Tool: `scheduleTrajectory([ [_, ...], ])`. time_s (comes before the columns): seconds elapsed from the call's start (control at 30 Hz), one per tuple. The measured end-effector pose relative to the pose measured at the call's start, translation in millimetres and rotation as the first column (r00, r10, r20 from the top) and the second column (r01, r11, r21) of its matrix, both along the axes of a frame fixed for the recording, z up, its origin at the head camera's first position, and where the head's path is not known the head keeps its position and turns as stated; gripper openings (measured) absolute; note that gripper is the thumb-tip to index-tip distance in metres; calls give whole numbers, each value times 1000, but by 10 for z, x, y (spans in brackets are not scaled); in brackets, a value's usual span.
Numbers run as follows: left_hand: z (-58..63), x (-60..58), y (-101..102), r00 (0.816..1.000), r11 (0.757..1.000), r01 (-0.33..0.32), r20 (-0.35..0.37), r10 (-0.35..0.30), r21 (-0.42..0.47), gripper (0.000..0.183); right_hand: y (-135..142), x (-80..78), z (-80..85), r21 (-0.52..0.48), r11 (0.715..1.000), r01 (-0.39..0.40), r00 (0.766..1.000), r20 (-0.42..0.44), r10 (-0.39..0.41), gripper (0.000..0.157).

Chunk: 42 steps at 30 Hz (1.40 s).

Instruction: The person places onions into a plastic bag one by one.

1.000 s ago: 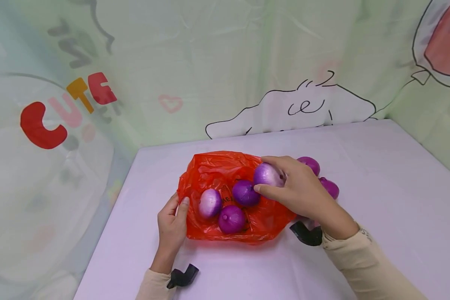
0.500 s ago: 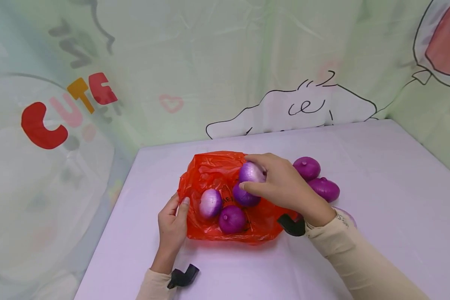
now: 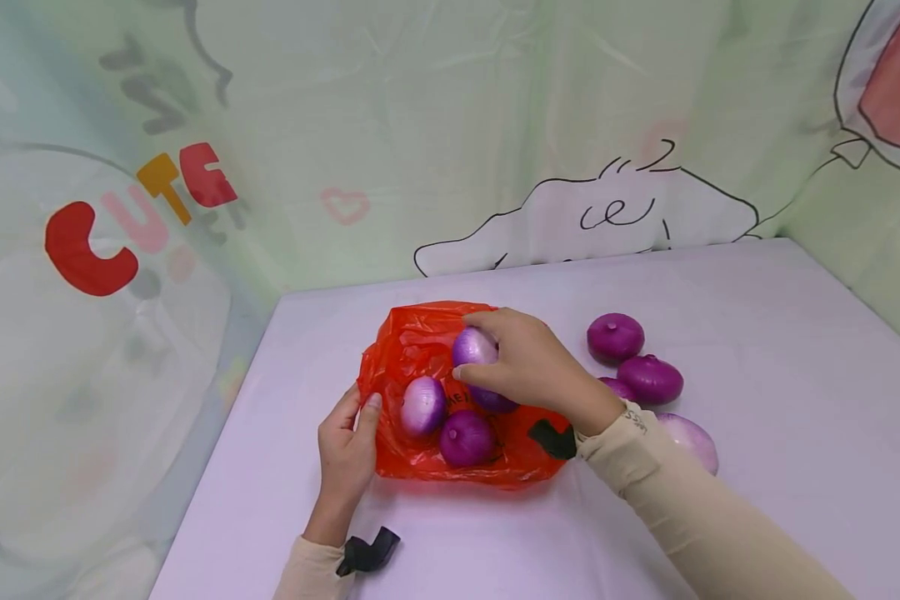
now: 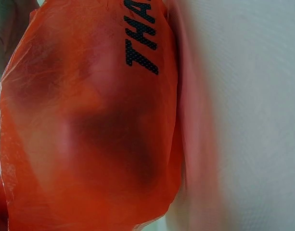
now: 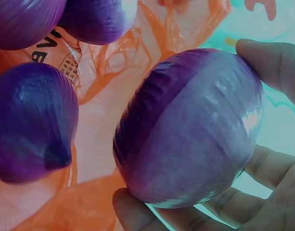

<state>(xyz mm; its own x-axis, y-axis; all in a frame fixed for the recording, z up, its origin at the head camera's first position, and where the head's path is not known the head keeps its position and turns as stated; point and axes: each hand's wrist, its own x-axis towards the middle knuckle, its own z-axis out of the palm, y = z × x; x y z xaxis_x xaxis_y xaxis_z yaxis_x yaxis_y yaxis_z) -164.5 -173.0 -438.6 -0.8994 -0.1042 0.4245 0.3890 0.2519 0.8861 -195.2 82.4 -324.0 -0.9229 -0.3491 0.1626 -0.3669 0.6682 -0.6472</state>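
Observation:
My left hand (image 3: 348, 450) pinches the left edge of a red plastic bag (image 3: 420, 323), thumb on the near side. In the left wrist view the bag (image 4: 84, 110) fills most of the picture, with dark round shapes showing through it. My right hand (image 3: 536, 358) holds a purple-and-white onion (image 3: 474, 347) over the bag's opening; the right wrist view shows thumb and fingers around this onion (image 5: 190, 130). Inside the bag lie a pale onion (image 3: 423, 407), a magenta onion (image 3: 467, 439) and a dark purple onion (image 3: 495, 402), the last partly covered by the right hand.
To the right of the bag, a magenta onion (image 3: 615, 337), another onion (image 3: 650, 379) and a pale onion (image 3: 690, 440) rest on the white table (image 3: 780, 367); the right forearm partly hides some. A printed curtain (image 3: 360, 108) hangs behind and along the sides.
The right hand has carried the onion leftward across the bag, uncovering the onions on the table at right. My left hand keeps its hold on the bag's edge.

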Motion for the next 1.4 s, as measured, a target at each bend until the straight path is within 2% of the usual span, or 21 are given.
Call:
scheduleTrajectory([
  [0.5, -2, 5, 1, 1000, 1000, 2, 11, -2, 3, 34, -219, -122, -150, 81, 997, 9, 1000, 21, -11, 73],
  [1.0, 22, 3, 1, 1000, 1000, -10, -1, 10, -12, 33, -362, -260, -338, 103, 994, 46, 999, 17, -48, 73],
  [1.4, 7, -16, -16, 1000, 1000, -24, -6, 23, -18, 33, -402, -288, -444, 116, 991, 63, 994, 86, -73, 77],
])
